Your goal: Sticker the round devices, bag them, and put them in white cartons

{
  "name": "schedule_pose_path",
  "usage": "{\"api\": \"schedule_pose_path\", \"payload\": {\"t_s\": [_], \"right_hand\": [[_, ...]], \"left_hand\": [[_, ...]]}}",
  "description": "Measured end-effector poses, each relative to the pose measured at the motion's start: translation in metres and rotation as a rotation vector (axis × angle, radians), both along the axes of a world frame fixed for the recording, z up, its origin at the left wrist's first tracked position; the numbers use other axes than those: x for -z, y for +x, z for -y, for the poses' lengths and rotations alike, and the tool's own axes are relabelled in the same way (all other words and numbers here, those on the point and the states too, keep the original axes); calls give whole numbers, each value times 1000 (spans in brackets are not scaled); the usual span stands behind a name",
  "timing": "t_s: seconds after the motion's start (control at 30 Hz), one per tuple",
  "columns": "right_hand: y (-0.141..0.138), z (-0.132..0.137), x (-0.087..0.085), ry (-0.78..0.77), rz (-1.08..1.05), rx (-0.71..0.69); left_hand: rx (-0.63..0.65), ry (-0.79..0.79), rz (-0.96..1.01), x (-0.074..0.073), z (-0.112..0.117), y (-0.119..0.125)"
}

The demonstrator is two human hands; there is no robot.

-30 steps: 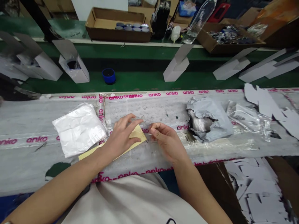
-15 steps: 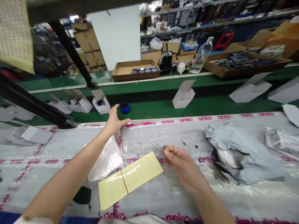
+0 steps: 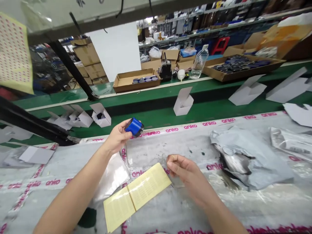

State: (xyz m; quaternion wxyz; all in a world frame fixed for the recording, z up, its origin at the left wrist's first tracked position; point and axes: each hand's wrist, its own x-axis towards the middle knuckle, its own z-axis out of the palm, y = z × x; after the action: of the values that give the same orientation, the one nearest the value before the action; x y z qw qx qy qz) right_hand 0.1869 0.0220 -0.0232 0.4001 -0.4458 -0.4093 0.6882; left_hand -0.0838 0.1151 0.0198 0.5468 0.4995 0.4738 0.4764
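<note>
My left hand [image 3: 118, 138] is raised above the far edge of the taped work surface [image 3: 170, 201], its fingers wrapped round a small blue round jar [image 3: 134, 127] held tilted. My right hand [image 3: 183, 170] rests low over the surface with thumb and fingers pinched together; what they hold, if anything, is too small to make out. A yellow sheet [image 3: 136, 193] of backing paper lies flat just left of the right hand. A stack of clear plastic bags [image 3: 112, 177] lies under my left forearm.
A crumpled grey plastic bag [image 3: 246, 162] lies to the right. Beyond the surface runs a green belt [image 3: 209, 110] carrying open white cartons [image 3: 182, 102]. Cardboard trays of jars [image 3: 136, 81] and a clear bottle [image 3: 198, 63] stand on the far side.
My left hand left the yellow sheet, reached to the green belt and came back holding the blue jar. My right hand stayed pinched in place. The view tilted upward.
</note>
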Motion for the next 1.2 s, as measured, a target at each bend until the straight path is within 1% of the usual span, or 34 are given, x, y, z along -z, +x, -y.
{"api": "schedule_pose_path", "payload": {"t_s": [0.07, 0.13, 0.23, 0.37, 0.43, 0.5, 0.63, 0.7, 0.73, 0.8, 0.87, 0.93, 1.0, 1.03, 1.1, 1.2], "right_hand": [[-4, -1, -2, -4, -27, -28], [-8, -1, -3, -10, -35, -54], [-14, 0, -10, 7, -93, -44], [-26, 3, -25, 60, -352, 64], [-33, 4, -31, 55, -462, 73], [-38, 5, -33, 38, -523, 55], [-43, 4, -30, 51, -559, 52], [-44, 4, -28, 64, -572, 65], [-44, 4, -28, 68, -578, 69], [-43, 5, -28, 80, -588, 70], [-42, 5, -29, 114, -585, 68], [-42, 6, -32, 178, -546, 67], [-42, 7, -34, 240, -472, 52], [-42, 8, -35, 264, -434, 36], [-42, 10, -37, 297, -361, -12], [-43, 17, -37, 384, -207, -46]], "left_hand": [[110, -49, 114, -8, 19, 4], [148, -80, 181, -12, 32, 7], [116, -95, 224, -13, 43, 12], [37, -120, 275, -10, 58, 23], [9, -126, 279, -8, 64, 29], [-30, -55, 212, -5, 69, 34], [-105, 224, -113, -2, 77, 46], [-105, 264, -191, -1, 80, 50], [-104, 249, -177, -1, 81, 52], [-114, 151, -40, -1, 84, 54], [-105, -35, 205, -1, 87, 55], [-49, -248, 469, 0, 91, 54], [25, -407, 659, 4, 93, 53], [53, -453, 721, 6, 95, 52], [75, -483, 783, 10, 97, 51], [62, -433, 783, 14, 99, 49]]}}
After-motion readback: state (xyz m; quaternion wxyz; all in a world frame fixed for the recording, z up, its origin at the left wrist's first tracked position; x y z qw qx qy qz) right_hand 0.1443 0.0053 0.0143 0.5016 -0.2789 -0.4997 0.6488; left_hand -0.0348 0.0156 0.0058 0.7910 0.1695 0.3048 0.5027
